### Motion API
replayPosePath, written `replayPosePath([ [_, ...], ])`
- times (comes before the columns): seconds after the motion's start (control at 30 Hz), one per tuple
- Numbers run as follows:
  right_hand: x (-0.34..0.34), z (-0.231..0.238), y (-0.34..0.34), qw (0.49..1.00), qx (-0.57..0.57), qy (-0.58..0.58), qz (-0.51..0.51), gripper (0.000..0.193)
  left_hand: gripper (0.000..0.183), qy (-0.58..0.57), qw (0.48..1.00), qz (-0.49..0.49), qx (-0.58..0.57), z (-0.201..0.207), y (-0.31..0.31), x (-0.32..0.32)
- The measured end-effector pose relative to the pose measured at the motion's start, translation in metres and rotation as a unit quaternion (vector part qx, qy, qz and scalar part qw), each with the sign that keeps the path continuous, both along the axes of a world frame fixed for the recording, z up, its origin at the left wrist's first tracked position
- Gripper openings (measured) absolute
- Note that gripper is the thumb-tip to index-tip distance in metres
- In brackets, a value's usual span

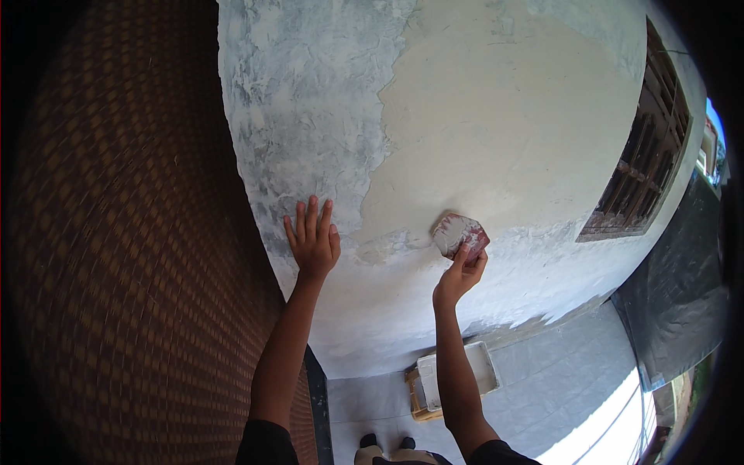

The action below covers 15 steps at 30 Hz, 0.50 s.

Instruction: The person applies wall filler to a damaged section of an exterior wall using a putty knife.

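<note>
A wall (496, 116) fills the middle of the view, with a cream coat at the upper right and patchy grey-white plaster at the left and lower down. My left hand (312, 246) lies against the grey-white part, fingers stretched out and holding nothing. In my right hand (461, 277) is a dark red putty spreader (478, 243), gripped between thumb and fingers. White putty is smeared over much of its face. The spreader is at the wall by the lower edge of the cream coat; whether its edge touches the surface I cannot tell.
Woven brown matting (147, 232) rises close along the left. Below, a white tray (487, 364) rests by a wooden piece (422, 407) on a grey floor sheet (542, 364). A barred wooden window (643, 163) and black sheeting (674, 279) are at the right.
</note>
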State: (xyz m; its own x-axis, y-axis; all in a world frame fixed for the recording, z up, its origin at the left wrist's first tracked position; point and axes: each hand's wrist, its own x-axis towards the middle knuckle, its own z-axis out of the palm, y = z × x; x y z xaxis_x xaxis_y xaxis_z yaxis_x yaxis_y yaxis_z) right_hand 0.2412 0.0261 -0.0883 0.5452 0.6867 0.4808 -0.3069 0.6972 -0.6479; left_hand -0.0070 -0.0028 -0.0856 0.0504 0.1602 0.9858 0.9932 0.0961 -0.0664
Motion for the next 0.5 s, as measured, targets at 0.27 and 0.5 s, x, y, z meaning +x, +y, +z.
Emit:
replayPosePath([
  [0.27,-0.029,-0.025,0.007,0.953,0.020,-0.301,-0.038,0.018,0.042,-0.044,0.999,-0.027,0.019,-0.008,0.003,0.009],
  [0.5,0.007,-0.042,0.004,0.993,0.017,-0.116,0.012,0.017,0.045,-0.075,0.997,-0.032,-0.017,0.001,-0.010,0.028],
])
